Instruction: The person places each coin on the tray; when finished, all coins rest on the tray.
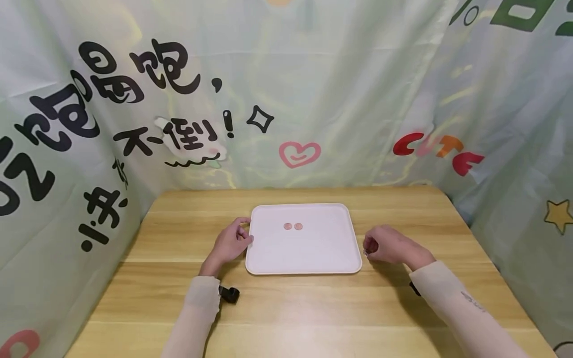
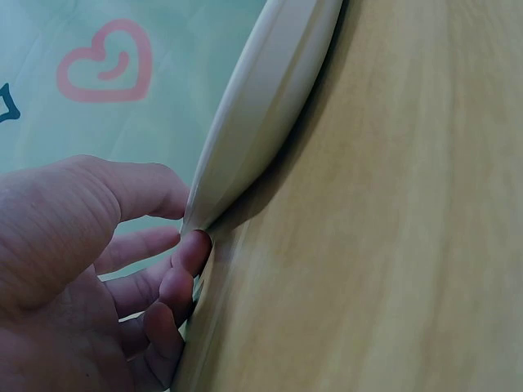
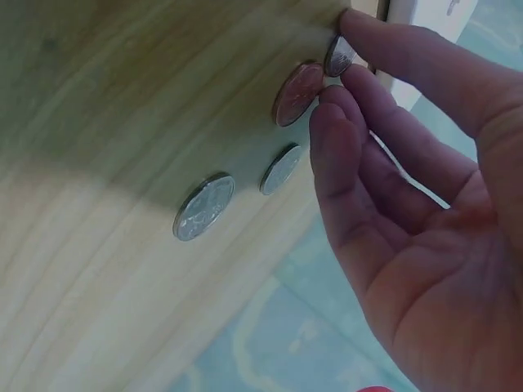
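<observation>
A pale pinkish-white tray [image 1: 304,258] lies on the wooden table, carrying two copper coins [image 1: 293,226] side by side. At its left rim is my left hand [image 1: 230,243], the thumb and fingertips touching the edge and other fingers loosely bent. My right hand [image 1: 389,244] is just beyond the tray's right side. Between its thumb and a fingertip it pinches a silver coin [image 3: 339,55], low over the table. Close by in the right wrist view are a copper coin [image 3: 298,94], a small silver coin [image 3: 280,169] and a larger silver coin [image 3: 204,207].
The wooden table [image 1: 295,318] reaches back to a printed cloth [image 1: 349,89] that hangs behind and along both sides. A black wrist camera [image 1: 230,294] sits by my left cuff.
</observation>
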`<move>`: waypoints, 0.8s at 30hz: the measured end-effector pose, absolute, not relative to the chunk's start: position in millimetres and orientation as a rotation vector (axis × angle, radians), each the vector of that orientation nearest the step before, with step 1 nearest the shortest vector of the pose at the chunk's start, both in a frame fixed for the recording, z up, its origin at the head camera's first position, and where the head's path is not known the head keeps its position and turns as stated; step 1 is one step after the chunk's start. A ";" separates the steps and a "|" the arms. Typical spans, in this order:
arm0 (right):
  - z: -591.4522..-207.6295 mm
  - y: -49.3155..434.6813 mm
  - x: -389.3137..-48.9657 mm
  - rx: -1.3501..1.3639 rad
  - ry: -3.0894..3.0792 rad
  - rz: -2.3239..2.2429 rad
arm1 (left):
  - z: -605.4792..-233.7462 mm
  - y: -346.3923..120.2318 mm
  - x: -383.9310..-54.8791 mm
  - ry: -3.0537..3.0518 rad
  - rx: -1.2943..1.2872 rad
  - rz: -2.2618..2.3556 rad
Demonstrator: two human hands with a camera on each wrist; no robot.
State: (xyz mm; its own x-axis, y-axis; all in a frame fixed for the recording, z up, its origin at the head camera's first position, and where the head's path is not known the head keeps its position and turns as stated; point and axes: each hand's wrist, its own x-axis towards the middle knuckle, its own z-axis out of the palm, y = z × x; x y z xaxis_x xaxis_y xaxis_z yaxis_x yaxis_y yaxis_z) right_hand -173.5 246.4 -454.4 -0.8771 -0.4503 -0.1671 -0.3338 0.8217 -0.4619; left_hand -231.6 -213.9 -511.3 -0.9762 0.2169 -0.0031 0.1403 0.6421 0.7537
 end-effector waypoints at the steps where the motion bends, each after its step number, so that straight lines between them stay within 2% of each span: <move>1: -453.6 246.6 -174.6 -0.609 2.732 -0.612 | -511.0 -214.2 -232.1 2.763 0.301 1.257; 13: -461.9 255.9 -186.2 -0.591 2.650 -0.645 | -509.5 -214.5 -233.0 2.778 0.327 1.240; 19: -456.9 265.6 -171.6 -0.549 2.683 -0.806 | -510.8 -213.7 -233.8 2.756 0.326 1.244; 24: -451.9 279.5 -161.1 -0.488 2.827 -0.773 | -511.8 -215.6 -234.8 2.768 0.309 1.234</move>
State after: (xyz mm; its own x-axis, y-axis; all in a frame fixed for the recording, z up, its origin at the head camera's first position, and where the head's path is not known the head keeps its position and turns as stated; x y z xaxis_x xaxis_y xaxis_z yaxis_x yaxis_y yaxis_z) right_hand -161.1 279.5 -451.9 -0.9321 -0.3541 -0.0764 -0.2660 0.8122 -0.5192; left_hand -234.8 -215.6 -511.8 -0.9749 0.2227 -0.0044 0.1455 0.6517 0.7444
